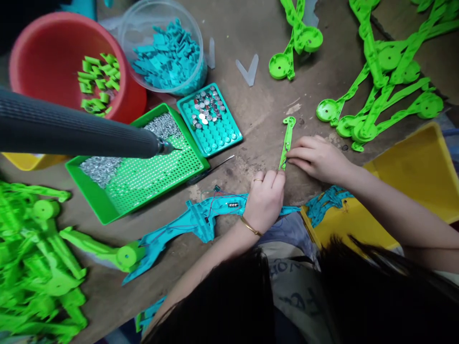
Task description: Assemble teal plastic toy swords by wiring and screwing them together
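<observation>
A narrow green plastic strip [287, 141] lies upright on the brown table in the middle of the view. My right hand [317, 157] pinches its lower end from the right. My left hand [265, 198], wearing a ring and a bracelet, is closed with its fingertips at the same lower end from below. Its wrist rests over a long teal plastic shell [195, 222] that carries thin wires and a small coil.
A dark grey powered screwdriver [79, 130] hangs over a green tray of screws [103, 210]. Behind are a teal tray of button cells [215, 136], a red tub [46, 57] and a clear tub [143, 21]. Green parts [380, 91] lie far right and a green heap [39, 267] left. A yellow bin [423, 167] sits right.
</observation>
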A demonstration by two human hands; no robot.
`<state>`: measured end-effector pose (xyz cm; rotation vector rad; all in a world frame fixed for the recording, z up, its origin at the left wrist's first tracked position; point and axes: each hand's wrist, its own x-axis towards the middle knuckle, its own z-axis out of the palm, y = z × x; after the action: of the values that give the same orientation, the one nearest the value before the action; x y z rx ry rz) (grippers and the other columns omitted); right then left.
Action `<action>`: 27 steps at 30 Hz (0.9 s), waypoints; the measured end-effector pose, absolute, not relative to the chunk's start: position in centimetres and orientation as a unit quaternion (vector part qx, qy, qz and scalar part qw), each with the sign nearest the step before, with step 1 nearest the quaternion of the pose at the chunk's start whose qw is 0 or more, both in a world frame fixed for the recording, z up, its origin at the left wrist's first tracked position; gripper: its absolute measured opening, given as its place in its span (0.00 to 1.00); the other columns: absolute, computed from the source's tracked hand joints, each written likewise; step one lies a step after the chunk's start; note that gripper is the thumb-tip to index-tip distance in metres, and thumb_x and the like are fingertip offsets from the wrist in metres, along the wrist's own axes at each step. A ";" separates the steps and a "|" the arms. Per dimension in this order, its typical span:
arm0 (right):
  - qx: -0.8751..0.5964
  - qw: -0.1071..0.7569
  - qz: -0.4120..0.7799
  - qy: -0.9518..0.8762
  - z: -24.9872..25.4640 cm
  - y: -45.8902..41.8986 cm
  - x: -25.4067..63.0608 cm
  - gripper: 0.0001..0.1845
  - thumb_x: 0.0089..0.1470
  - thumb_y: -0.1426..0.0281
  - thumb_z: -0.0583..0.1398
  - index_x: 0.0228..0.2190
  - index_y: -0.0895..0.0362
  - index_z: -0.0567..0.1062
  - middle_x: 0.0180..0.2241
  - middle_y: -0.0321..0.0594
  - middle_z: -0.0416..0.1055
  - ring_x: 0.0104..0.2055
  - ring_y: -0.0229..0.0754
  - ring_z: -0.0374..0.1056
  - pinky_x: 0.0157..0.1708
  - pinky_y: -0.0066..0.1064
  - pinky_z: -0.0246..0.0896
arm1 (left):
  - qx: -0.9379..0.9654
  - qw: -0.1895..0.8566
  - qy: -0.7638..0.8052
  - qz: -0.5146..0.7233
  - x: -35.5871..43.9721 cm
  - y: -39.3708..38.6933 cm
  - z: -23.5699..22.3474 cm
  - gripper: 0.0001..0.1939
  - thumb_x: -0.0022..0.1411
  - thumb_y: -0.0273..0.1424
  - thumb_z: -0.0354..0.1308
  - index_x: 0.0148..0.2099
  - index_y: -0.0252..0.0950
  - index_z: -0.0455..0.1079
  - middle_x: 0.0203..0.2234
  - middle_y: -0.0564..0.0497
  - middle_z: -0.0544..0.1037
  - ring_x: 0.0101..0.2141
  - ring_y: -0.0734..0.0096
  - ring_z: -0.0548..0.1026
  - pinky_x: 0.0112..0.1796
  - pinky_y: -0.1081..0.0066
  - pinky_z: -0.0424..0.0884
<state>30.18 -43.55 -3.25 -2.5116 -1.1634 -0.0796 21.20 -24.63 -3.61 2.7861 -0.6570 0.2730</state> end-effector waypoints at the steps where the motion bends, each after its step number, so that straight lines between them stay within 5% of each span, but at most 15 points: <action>1: -0.891 0.167 -0.030 -0.421 -3.1 -43.5 30.4 0.13 0.63 0.66 0.53 0.39 0.56 0.76 0.37 0.43 0.72 0.39 0.42 0.65 0.38 0.33 0.53 | 0.960 0.133 -0.227 0.092 21.2 -24.6 -3.6 0.14 0.67 0.26 0.45 0.49 0.29 0.69 0.31 0.45 0.71 0.35 0.61 0.65 0.39 0.65 0.65; 7: -0.877 0.087 -0.019 -0.473 -2.2 -43.2 31.8 0.15 0.64 0.65 0.51 0.37 0.56 0.76 0.33 0.42 0.72 0.36 0.42 0.63 0.36 0.34 0.49 | 0.962 0.140 -0.224 0.071 21.3 -24.6 -3.6 0.13 0.67 0.26 0.45 0.48 0.31 0.69 0.33 0.45 0.71 0.36 0.61 0.66 0.40 0.64 0.66; 13: -0.907 0.151 -0.003 -0.393 -2.7 -42.6 31.0 0.11 0.62 0.66 0.54 0.35 0.58 0.74 0.35 0.42 0.72 0.37 0.42 0.64 0.37 0.34 0.50 | 0.962 0.129 -0.224 0.091 21.2 -24.6 -3.6 0.12 0.67 0.26 0.47 0.47 0.31 0.69 0.32 0.47 0.72 0.35 0.61 0.66 0.38 0.66 0.66; 19: -0.918 0.074 -0.085 -0.379 -3.2 -43.3 28.3 0.15 0.63 0.67 0.51 0.45 0.54 0.74 0.37 0.43 0.72 0.38 0.46 0.61 0.36 0.38 0.46 | 0.963 0.140 -0.220 0.066 21.3 -24.6 -3.5 0.12 0.68 0.26 0.45 0.46 0.32 0.69 0.33 0.46 0.72 0.36 0.62 0.67 0.40 0.65 0.66; 27: -0.918 0.123 -0.115 -0.360 -3.7 -43.7 28.0 0.13 0.62 0.68 0.53 0.44 0.55 0.75 0.36 0.42 0.71 0.39 0.44 0.63 0.37 0.36 0.50 | 0.966 0.124 -0.223 0.036 21.1 -24.2 -2.3 0.14 0.67 0.28 0.49 0.53 0.32 0.67 0.37 0.47 0.74 0.39 0.62 0.70 0.42 0.65 0.68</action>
<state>28.04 -43.66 -3.72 -2.6769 -1.0498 -0.3359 21.15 -24.18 -2.32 2.8173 -0.6509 0.1056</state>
